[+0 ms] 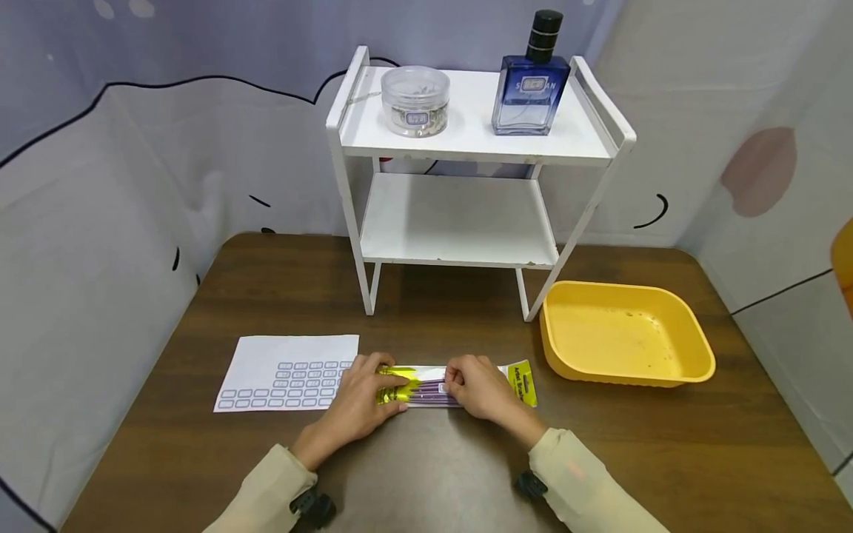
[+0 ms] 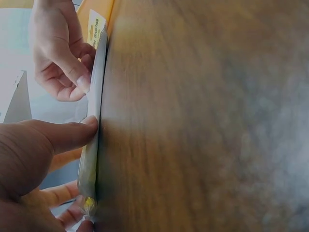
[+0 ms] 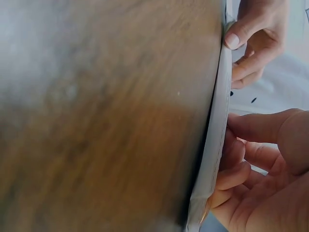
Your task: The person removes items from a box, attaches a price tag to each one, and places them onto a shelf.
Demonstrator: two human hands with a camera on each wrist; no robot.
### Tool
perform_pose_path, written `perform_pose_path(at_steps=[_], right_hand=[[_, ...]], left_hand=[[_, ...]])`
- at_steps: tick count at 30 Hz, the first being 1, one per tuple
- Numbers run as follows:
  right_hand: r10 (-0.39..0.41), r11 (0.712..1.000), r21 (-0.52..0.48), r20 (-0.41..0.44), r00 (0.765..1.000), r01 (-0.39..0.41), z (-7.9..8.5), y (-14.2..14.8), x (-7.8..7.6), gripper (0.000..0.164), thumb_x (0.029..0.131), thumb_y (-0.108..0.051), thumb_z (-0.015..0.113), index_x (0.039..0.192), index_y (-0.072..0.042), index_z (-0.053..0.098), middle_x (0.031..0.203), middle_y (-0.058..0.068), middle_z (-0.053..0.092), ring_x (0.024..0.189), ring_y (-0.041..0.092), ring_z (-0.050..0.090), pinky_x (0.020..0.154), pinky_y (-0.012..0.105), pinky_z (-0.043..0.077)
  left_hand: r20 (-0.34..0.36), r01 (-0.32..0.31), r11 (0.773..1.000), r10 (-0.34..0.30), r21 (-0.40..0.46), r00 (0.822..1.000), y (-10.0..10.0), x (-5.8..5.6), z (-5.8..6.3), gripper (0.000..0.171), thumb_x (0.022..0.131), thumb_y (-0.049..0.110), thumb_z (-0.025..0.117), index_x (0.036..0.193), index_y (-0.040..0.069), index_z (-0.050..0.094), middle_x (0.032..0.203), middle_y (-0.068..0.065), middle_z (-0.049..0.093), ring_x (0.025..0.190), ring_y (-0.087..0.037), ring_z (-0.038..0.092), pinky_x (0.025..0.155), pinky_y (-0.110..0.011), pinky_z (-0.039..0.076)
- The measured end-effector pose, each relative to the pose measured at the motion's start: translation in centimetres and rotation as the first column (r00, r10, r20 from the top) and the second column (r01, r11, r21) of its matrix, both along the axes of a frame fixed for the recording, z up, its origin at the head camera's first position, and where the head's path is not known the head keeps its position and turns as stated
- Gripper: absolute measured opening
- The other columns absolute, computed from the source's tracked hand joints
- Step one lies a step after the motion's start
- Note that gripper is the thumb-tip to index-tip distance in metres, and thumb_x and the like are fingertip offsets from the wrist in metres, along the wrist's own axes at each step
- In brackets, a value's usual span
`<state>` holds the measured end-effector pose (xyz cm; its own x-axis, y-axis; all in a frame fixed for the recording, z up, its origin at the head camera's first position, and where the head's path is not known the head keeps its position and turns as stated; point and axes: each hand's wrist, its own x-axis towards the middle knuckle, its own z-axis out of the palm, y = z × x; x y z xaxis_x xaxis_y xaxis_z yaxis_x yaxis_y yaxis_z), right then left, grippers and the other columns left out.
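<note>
A flat clear pack of artist brushes (image 1: 426, 397) with purple handles and a yellow header lies on the table. My left hand (image 1: 363, 396) holds its left part, the thumb at the near edge and the fingers spread over the pack. Over the pack's right half, my right hand (image 1: 481, 386) has its fingers curled, thumb and index tips together at a small label sticker (image 1: 442, 387) on the pack. Those fingertips partly hide the sticker. Beside the left hand lies a white sheet of printed labels (image 1: 286, 374).
A white two-tier rack (image 1: 460, 222) stands at the back. On its top shelf are a clear round jar (image 1: 416, 100) and a blue perfume bottle (image 1: 531, 96), each with a label. To the right sits a yellow tray (image 1: 626, 376).
</note>
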<state>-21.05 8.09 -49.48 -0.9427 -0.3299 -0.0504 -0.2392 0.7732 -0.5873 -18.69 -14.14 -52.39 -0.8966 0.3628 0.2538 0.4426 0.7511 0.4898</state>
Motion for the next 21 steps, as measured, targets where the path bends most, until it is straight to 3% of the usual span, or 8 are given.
perform_pose_path(at_steps=[13,21], right_hand=[[-0.061,0.997,0.057,-0.002,0.998,0.061,0.39,-0.23,-0.07,0.017,0.080,-0.012,0.081,0.075,-0.015,0.065,0.061,-0.006,0.056,0.059,0.012,0.051,0.053,0.028,0.036],[-0.096,0.989,0.111,-0.005,0.995,0.096,0.31,-0.03,-0.18,0.024,0.077,-0.022,0.085,0.072,-0.018,0.062,0.061,-0.005,0.055,0.059,0.015,0.051,0.053,0.030,0.035]], left_hand=[[0.030,0.000,0.999,0.002,-0.054,1.000,0.17,-0.15,0.57,0.030,0.075,0.023,0.088,0.103,0.015,0.081,0.115,-0.009,0.060,0.103,-0.030,0.050,0.080,-0.046,0.043],[0.044,-0.008,0.999,0.010,-0.052,0.999,0.23,-0.07,0.70,0.029,0.074,0.022,0.088,0.101,0.016,0.081,0.116,-0.009,0.060,0.104,-0.029,0.050,0.080,-0.046,0.044]])
